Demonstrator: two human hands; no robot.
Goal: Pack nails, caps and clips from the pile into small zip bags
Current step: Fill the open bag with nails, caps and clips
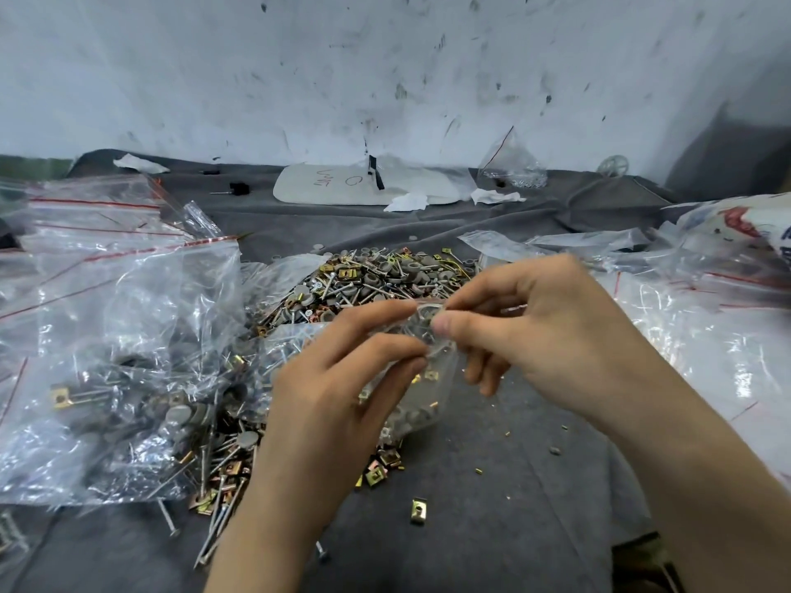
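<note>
**Small bag held by its mouth above the cloth**

A small clear plastic zip bag (417,404) is held up in front of the heaped pile of silver nails, grey round caps and brass-coloured clips (376,280). Its upper edge is pinched from both sides. The left hand (338,378) grips it between thumb and forefinger, and the right hand (535,323) nips the same edge between thumb and index finger. The right hand's other fingers are curled loosely beneath.

The mouth is probably held this way so that the zip strip can be worked along its length. Whether it is being pressed closed or pulled apart cannot be told.

The body of the bag hangs below the two pinches, between the palms. Brass clips and grey caps are seen through the film, settled toward its bottom. It is kept just clear of the creased dark grey cloth (492,485).

A large crumpled clear bag with a red zip line (128,336) lies to the left, and a single loose brass clip (418,510) lies nearer the person.
</note>
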